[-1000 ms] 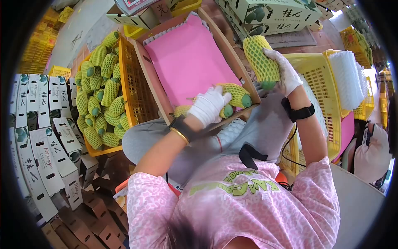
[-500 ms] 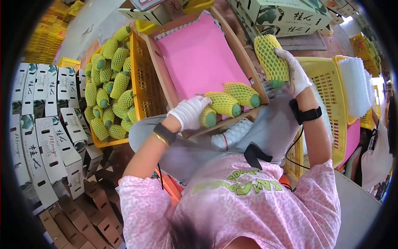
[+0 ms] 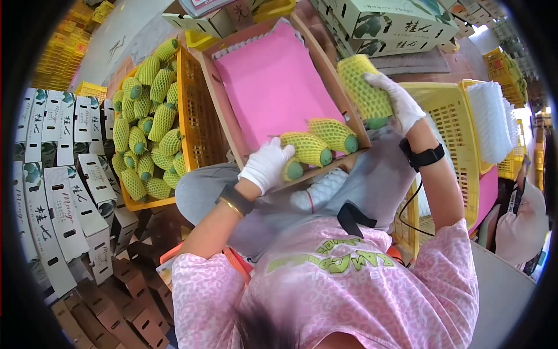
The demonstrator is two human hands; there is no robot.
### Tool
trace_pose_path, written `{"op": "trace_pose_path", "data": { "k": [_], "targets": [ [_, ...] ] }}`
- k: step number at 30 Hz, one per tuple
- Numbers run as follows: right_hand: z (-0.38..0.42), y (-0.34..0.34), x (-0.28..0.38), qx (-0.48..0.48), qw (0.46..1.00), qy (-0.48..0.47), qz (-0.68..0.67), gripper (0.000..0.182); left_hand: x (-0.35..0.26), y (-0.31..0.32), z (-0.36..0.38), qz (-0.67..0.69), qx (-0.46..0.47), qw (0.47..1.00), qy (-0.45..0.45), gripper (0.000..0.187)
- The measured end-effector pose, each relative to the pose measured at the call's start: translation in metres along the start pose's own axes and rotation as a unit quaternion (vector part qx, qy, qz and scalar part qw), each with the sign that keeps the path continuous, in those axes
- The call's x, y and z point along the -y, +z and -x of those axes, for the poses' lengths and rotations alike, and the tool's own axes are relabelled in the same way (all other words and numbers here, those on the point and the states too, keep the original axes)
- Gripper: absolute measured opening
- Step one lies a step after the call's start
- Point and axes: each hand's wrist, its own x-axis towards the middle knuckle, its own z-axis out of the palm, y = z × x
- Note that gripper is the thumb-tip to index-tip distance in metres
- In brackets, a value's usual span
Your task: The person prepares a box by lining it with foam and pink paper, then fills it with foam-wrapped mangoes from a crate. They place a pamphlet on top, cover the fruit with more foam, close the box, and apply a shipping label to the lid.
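Left hand: this hand (image 3: 267,165) had shifted from over the middle of the row to its left end; its fingers were bent and close together at the left mango (image 3: 293,170), though whether they gripped it could not be told.
Row: with the hand aside, three netted mangoes showed at the near end of the carton (image 3: 326,78), the left one partly hidden, the middle mango (image 3: 306,149) and the right mango (image 3: 333,136) plain to see, green tips toward the person. The row looked roughly lined up, by judgement, but not yet clearly settled on its left side.
Right hand: the other hand (image 3: 400,102) was closed round the held mango (image 3: 356,81), green end down, just outside the carton's right wall.
Pink sheet: most of this liner (image 3: 267,81) lay uncovered, so packing seemed at an early stage.
Orange crate: more netted mangoes (image 3: 164,119) were heaped in it (image 3: 200,104), left of the carton.
Against a second earlier: the left hand had then covered much of the row; the right hand had stayed in about the same place with its mango, which had become slightly blurred.
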Motion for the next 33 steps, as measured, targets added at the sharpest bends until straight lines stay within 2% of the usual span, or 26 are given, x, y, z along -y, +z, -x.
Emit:
{"op": "trace_pose_path", "data": {
  "k": [1,3,6,7,9,11,12,13,14,15,17,18,20,27,29,31,33],
  "targets": [
    [0.002,0.008,0.005,0.030,0.998,0.001,0.048,0.042,0.000,-0.002,0.000,0.000,-0.005,1.000,0.003,0.060],
    [-0.010,0.014,0.004,0.044,0.985,-0.061,0.157,0.054,-0.001,-0.005,-0.001,0.003,0.029,1.000,-0.008,0.058],
    [-0.038,0.028,-0.001,0.061,0.968,-0.054,0.236,0.056,0.001,-0.003,0.000,-0.001,0.031,1.000,-0.001,0.056],
    [-0.048,0.032,-0.004,0.082,0.917,-0.096,0.379,0.058,0.002,-0.005,0.000,0.003,0.037,0.999,0.004,0.055],
    [-0.063,0.047,-0.011,0.082,0.757,-0.164,0.627,0.063,0.002,-0.018,0.005,0.016,0.046,0.999,-0.021,0.055],
    [-0.073,0.063,-0.018,0.115,0.668,-0.145,0.721,0.063,0.011,-0.045,0.013,0.019,0.005,1.000,-0.011,0.056],
    [-0.079,0.068,-0.024,0.116,0.667,-0.144,0.722,0.063,0.021,-0.058,0.011,0.002,-0.034,0.999,-0.025,0.057],
    [-0.086,0.073,-0.031,0.119,0.612,-0.120,0.773,0.059,0.030,-0.057,0.014,-0.040,-0.154,0.983,-0.092,0.056],
    [-0.092,0.075,-0.035,0.121,0.552,-0.096,0.820,0.056,0.038,-0.058,0.013,-0.044,-0.187,0.966,-0.174,0.056],
    [-0.097,0.073,-0.037,0.121,0.548,-0.097,0.822,0.056,0.046,-0.060,0.008,-0.059,-0.162,0.947,-0.272,0.056],
    [-0.102,0.071,-0.038,0.121,0.467,-0.099,0.870,0.064,0.062,-0.050,-0.005,-0.003,-0.135,0.910,-0.393,0.057],
    [-0.104,0.071,-0.036,0.124,0.477,-0.081,0.867,0.065,0.070,-0.040,-0.014,0.027,-0.118,0.904,-0.410,0.057],
    [-0.103,0.075,-0.034,0.126,0.458,-0.065,0.877,0.065,0.068,-0.039,-0.022,0.098,-0.070,0.887,-0.445,0.058],
    [-0.101,0.080,-0.030,0.128,0.417,-0.051,0.898,0.055,0.077,-0.030,-0.025,0.174,-0.083,0.876,-0.443,0.058],
    [-0.103,0.076,-0.035,0.121,0.411,-0.090,0.899,0.055,0.079,-0.026,-0.024,0.176,-0.101,0.880,-0.430,0.058],
    [-0.105,0.063,-0.044,0.122,0.424,-0.132,0.888,0.048,0.076,-0.029,-0.020,0.182,-0.103,0.878,-0.430,0.057],
    [-0.102,0.070,-0.040,0.124,0.408,-0.088,0.900,0.056,0.071,-0.041,-0.018,0.206,-0.090,0.873,-0.433,0.055]
  ]
}}
